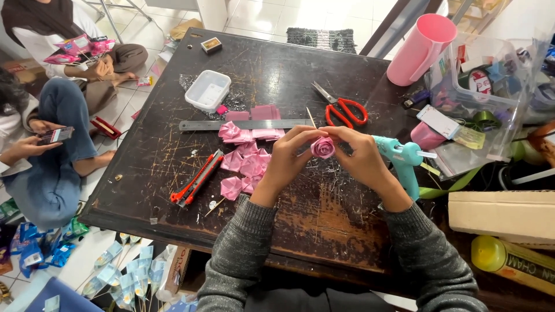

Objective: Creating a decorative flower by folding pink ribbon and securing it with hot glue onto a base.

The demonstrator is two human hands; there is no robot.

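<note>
Both hands (324,159) around pink ribbon rose (322,148)

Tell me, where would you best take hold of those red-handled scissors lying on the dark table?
Take the scissors by the red loop handles, coming from the right and above. They lie flat, the handles pointing right toward the pink jug, the metal blades pointing up-left. The loops are rounded and blunt, probably safer than the blades, and the table around them looks bare enough for fingers.
</note>
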